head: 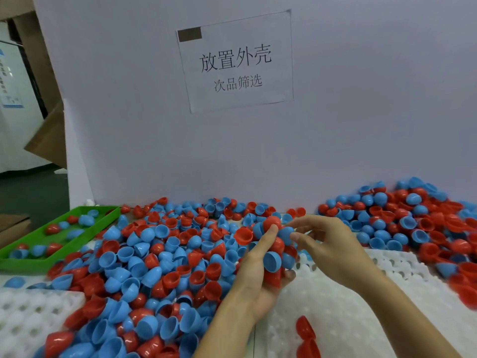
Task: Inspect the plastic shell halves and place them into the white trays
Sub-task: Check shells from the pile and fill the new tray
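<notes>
Inspection step: left hand [260, 277] cups a clutch of shells [273, 257] above the tray [335, 306]; right hand [327, 244] fingers pinch a blue shell [286, 232]. Next, seating it calls for a free tray pocket.

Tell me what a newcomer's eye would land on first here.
First, the huge heap of red and blue shell halves spread across the table's middle and right. Next, the left hand at centre cradling a handful of shells while the right hand picks at a blue one with its fingers. Behind, a paper sign hangs on the white board, and a green tray sits at the left.
</notes>
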